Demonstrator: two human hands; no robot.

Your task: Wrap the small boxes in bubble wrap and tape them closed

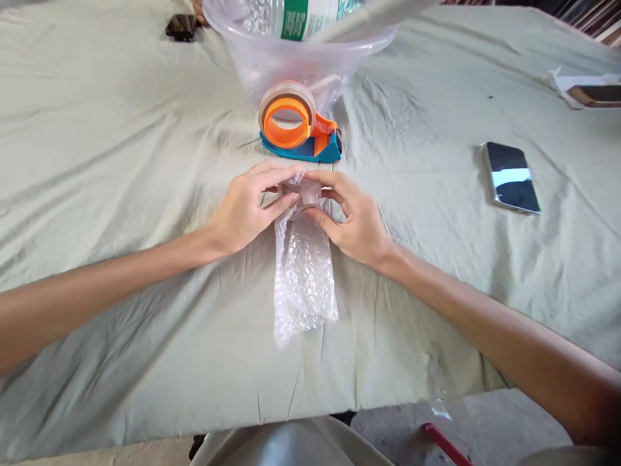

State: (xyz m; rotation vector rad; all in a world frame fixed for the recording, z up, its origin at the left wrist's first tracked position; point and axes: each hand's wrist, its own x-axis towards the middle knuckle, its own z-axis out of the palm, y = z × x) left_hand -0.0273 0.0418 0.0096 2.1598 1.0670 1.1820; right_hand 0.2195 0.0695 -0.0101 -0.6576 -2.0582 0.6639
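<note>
Both the left hand (pixel 242 210) and the right hand (pixel 354 220) pinched closed on the far end of a bubble-wrapped bundle (pixel 305 272) at frame centre, apparently wrapped but not yet taped, with the tape dispenser (pixel 298 126) lying untouched just above it.

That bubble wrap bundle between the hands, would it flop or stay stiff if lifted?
The bubble wrap bundle probably flops: its loose near end lies crumpled on the cloth. It likely weighs little. The left hand and right hand pinch its far end with fingertips only.
</note>
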